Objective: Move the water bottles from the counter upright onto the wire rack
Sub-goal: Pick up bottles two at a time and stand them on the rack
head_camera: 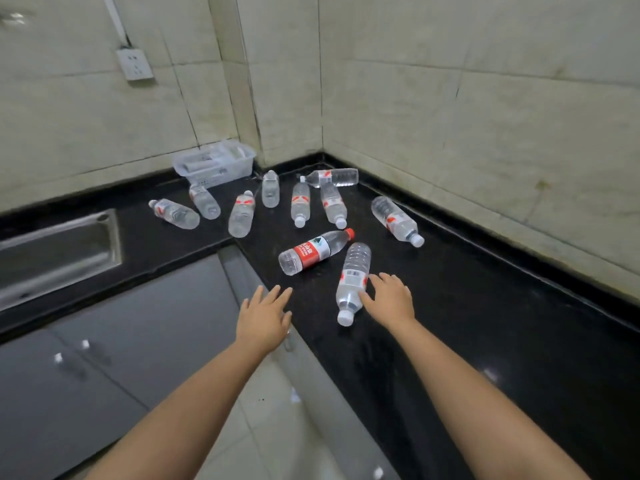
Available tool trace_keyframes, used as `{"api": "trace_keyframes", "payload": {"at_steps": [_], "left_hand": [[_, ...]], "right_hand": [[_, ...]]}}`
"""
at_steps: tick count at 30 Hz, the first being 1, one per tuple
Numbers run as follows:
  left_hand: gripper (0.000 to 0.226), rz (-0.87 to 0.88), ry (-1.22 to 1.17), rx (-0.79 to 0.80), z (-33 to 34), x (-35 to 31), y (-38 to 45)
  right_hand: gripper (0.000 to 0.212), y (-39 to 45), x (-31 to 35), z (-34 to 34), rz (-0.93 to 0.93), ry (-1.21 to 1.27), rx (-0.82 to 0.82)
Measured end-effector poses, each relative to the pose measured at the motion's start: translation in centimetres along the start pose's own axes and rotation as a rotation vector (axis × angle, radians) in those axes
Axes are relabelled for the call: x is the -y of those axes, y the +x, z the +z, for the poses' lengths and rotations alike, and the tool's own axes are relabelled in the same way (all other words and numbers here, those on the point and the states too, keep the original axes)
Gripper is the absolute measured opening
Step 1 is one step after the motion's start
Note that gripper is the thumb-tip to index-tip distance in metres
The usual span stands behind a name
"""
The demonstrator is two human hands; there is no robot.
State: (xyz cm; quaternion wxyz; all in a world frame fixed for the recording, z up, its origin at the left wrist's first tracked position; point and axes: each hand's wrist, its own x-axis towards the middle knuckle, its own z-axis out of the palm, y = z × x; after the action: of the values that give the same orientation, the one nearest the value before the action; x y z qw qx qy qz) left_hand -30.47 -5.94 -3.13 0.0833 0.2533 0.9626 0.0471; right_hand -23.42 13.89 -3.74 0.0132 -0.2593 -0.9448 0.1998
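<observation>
A clear plastic basket (215,163) sits in the far corner against the tiled wall (485,109), with pale items inside that are too blurred to tell. A white wall socket (134,63) is mounted on the left wall, a white conduit (116,19) running up from it. At far left lies a steel sink (59,249). Below are grey cabinet doors (114,341) with 2 small knobs (71,351), and a pale tiled floor (277,427).

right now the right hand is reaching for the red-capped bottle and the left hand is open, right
Not quite. In the head view the right hand is at the nearest white-capped bottle, fingers touching its side. The red-capped bottle lies untouched, just beyond the left hand, which is indeed open.
</observation>
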Motion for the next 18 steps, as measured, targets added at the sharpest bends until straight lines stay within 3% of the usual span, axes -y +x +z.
{"api": "trace_keyframes", "payload": {"at_steps": [5, 10, 18], "left_hand": [[0.051, -0.009, 0.011, 0.046, 0.1, 1.4, 7.6], [0.050, 0.063, 0.021, 0.097, 1.2, 2.3, 14.4], [0.056, 0.342, -0.063, 0.130, 1.8, 0.0, 25.7]], "right_hand": [[0.056, 7.7, 1.6, 1.9, 0.134, 0.063, 0.061], [0.081, 12.3, 3.3, 4.5, 0.331, 0.133, 0.129], [0.090, 14.2, 3.9, 5.6, 0.605, 0.272, 0.144]]}}
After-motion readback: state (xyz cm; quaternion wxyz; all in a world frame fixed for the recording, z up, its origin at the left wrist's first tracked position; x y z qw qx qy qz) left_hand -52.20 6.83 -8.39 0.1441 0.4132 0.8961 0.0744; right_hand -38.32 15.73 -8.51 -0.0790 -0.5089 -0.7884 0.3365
